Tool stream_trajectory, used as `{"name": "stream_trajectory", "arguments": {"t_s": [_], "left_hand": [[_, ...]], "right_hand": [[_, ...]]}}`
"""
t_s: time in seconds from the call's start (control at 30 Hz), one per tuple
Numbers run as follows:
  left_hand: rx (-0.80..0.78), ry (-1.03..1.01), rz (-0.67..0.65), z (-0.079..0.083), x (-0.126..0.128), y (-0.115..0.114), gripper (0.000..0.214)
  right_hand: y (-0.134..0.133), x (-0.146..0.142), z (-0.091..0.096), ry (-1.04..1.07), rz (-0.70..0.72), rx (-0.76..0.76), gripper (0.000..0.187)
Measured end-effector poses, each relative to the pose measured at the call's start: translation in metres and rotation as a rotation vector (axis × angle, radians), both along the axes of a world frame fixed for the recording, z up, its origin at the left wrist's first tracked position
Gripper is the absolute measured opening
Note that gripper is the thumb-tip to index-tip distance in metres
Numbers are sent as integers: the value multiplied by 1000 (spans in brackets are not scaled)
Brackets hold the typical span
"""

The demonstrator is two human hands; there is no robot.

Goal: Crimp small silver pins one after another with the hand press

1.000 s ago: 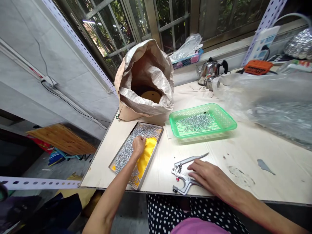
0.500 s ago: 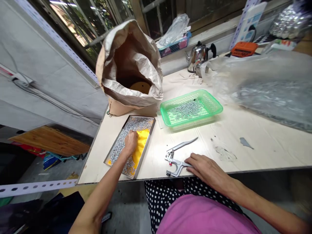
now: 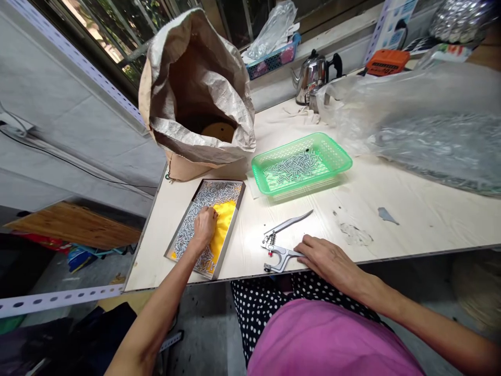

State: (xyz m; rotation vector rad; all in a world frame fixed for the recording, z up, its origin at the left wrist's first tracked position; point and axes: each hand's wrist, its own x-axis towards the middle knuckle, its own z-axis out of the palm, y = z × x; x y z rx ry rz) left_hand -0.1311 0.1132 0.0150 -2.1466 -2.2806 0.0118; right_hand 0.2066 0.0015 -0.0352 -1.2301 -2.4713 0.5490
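My left hand [image 3: 204, 225] is closed, fingertips bunched together, over a shallow box [image 3: 231, 232] of small metal pins [image 3: 188, 230]; whatever the fingers pinch is hidden. Yellow lining [image 3: 223, 222] shows along the box's right side. My right hand [image 3: 329, 261] rests at the table's front edge with its fingers and thumb around the lower handle of snap-fastener pliers [image 3: 282, 253]. The pliers lie on the table with jaws to the left and the upper handle spread away. Beyond them, a green plastic basket [image 3: 332, 166] contains more metal pins [image 3: 295, 166].
A large open paper sack [image 3: 188, 167] stands behind the box. A clear plastic bag of metal pieces [image 3: 430, 130] lies at the right. Farther back are a metal kettle [image 3: 312, 75], an orange case [image 3: 387, 62] and a blue basket [image 3: 274, 60]. A grey scrap [image 3: 387, 215] lies on the table [image 3: 422, 214].
The camera view has shifted a little, so everything sits slightly higher and farther left. My left hand stays over the pins with its fingers bunched; my right hand stays on the pliers.
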Motion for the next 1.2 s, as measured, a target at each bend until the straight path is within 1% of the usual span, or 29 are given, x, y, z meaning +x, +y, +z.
{"name": "stream_trajectory", "arguments": {"t_s": [0.03, 0.1, 0.13, 0.2, 0.27, 0.3, 0.37, 0.47, 0.53, 0.7, 0.87, 1.0, 1.13, 1.17, 1.2], "left_hand": [[23, -83, -23, 4, 8, -5, 21], [4, -360, -46, 12, 29, -21, 17], [-72, -524, -31, 14, 41, -31, 18], [-291, -802, 45, 15, 64, -53, 25], [-474, -931, 101, 10, 83, -72, 30], [-528, -952, 118, 5, 89, -80, 33], [-581, -967, 146, -5, 96, -90, 37], [-619, -1012, 192, -17, 96, -96, 42], [-641, -1035, 215, -21, 95, -98, 42], [-663, -1023, 253, -18, 99, -99, 34], [-736, -931, 207, -14, 100, -93, 27], [-861, -909, 188, -14, 98, -85, 31], [-906, -908, 213, -15, 97, -81, 35], [-907, -910, 217, -15, 97, -81, 36], [-909, -914, 221, -14, 97, -82, 37]], "right_hand": [[0, -1, 0, -10, -3, 7, 13], [1, -3, 2, -24, 3, 11, 15], [1, -3, 3, -29, 11, 7, 15], [3, -3, 5, -37, 31, -6, 15], [5, -2, 7, -48, 44, -16, 15], [5, -2, 8, -52, 44, -20, 14], [5, -2, 9, -59, 40, -22, 13], [5, -2, 10, -71, 20, -28, 11], [5, -3, 10, -83, 8, -37, 10], [4, -3, 8, -78, -3, -44, 9], [4, -3, 6, -62, -12, -27, 10], [3, -4, 6, -59, -21, -18, 11], [3, 3, 8, -23, -2, -36, 6], [4, 6, 9, -2, -1, -28, 12], [6, 10, 10, 15, -8, -12, 24]]}}
